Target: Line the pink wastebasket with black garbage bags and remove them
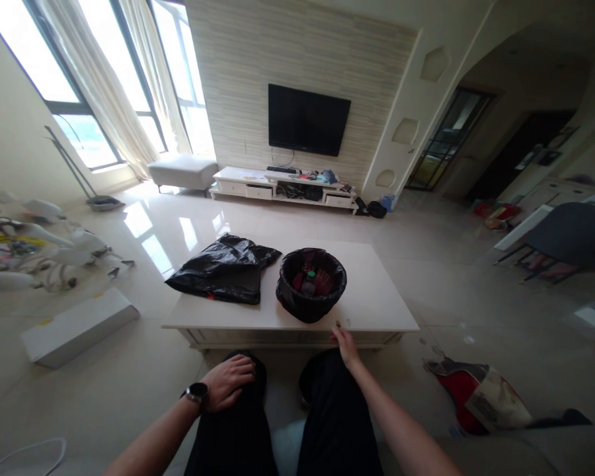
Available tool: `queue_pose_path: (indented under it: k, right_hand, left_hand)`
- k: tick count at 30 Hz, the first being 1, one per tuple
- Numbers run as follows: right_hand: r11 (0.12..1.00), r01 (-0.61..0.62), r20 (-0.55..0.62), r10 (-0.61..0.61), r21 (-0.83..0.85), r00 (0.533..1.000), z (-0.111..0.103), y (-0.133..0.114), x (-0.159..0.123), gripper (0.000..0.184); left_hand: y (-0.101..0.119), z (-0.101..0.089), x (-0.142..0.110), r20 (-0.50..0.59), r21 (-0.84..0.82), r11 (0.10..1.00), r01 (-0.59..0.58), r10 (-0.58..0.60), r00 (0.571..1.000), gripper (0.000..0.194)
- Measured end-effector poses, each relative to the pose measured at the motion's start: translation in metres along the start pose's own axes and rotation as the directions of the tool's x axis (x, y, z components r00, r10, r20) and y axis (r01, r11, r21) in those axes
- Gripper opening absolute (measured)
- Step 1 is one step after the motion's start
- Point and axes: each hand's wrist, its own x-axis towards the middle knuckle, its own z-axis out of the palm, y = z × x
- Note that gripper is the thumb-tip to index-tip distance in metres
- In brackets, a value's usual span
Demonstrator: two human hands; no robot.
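1. The person is sitting behind a low white table (377, 311), with both knees in dark trousers showing at the bottom of the view.
2. The left hand (231, 380) is lying flat on the left knee, fingers loosely spread and holding nothing; a dark watch (196, 393) is sitting on that wrist.
3. The right hand (346, 345) is reaching forward to the near edge of the table, fingers resting at the edge; whether it is pinching anything I cannot tell.
4. A small dark object (338, 324) is lying on the tabletop just beyond the right fingertips; it is too small to make out.
5. A round bin (311, 284) lined with a black bag is standing on the table just beyond the right hand, with red and green items showing inside.
6. A crumpled black plastic bag (223, 270) is lying on the table just beside the bin, on its left.
7. A red and white bag (480, 396) is lying on the floor to the right of the right arm.
8. A long white box (79, 327) is lying on the floor left of the table.
9. A television (308, 119) is hanging on the far wall.
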Motion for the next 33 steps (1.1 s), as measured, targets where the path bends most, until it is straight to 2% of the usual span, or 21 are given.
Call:
queue_pose_path:
  k: [3, 6, 10, 14, 22, 26, 30, 33]
  right_hand:
    - [0.989, -0.049, -0.132, 0.068, 0.139, 0.989, 0.013, -0.03, 0.03, 0.056]
    - [0.967, -0.079, -0.199, 0.129, 0.241, 0.971, 0.02, -0.058, 0.051, 0.049]
    - [0.923, -0.187, -0.167, 0.254, 0.336, 0.953, 0.031, -0.087, 0.06, 0.034]
    - [0.879, -0.28, -0.087, 0.337, 0.387, 0.938, 0.04, -0.1, 0.053, 0.02]
    - [0.814, -0.301, 0.07, 0.309, 0.497, 0.949, 0.061, -0.083, 0.002, 0.02]
    - [0.783, -0.29, 0.099, 0.283, 0.551, 0.954, 0.068, -0.073, -0.008, 0.024]
    - [0.761, -0.292, 0.116, 0.278, 0.579, 0.954, 0.059, -0.058, -0.01, 0.036]
    - [0.763, -0.299, 0.07, 0.319, 0.573, 0.945, 0.045, -0.041, -0.007, 0.045]
  left_hand:
    - [0.004, 0.004, -0.008, -0.017, 0.026, 1.0, 0.016, -0.016, 1.0, 0.036]
    - [0.006, 0.009, -0.017, -0.038, 0.047, 0.998, 0.029, -0.028, 0.999, 0.037]
    - [0.01, 0.015, -0.027, -0.065, 0.061, 0.997, 0.053, -0.049, 0.997, 0.039]
    - [0.017, 0.018, -0.033, -0.078, 0.071, 0.995, 0.069, -0.063, 0.995, 0.039]
    - [0.02, 0.022, -0.029, -0.093, 0.084, 0.994, 0.077, -0.069, 0.993, 0.038]
    - [0.025, 0.026, -0.021, -0.084, 0.066, 0.991, 0.116, -0.111, 0.99, 0.039]
    - [0.03, 0.035, -0.018, -0.106, 0.015, 0.977, 0.211, -0.208, 0.972, 0.038]
    - [0.03, 0.046, -0.023, -0.179, 0.0, 0.938, 0.347, -0.341, 0.923, 0.037]
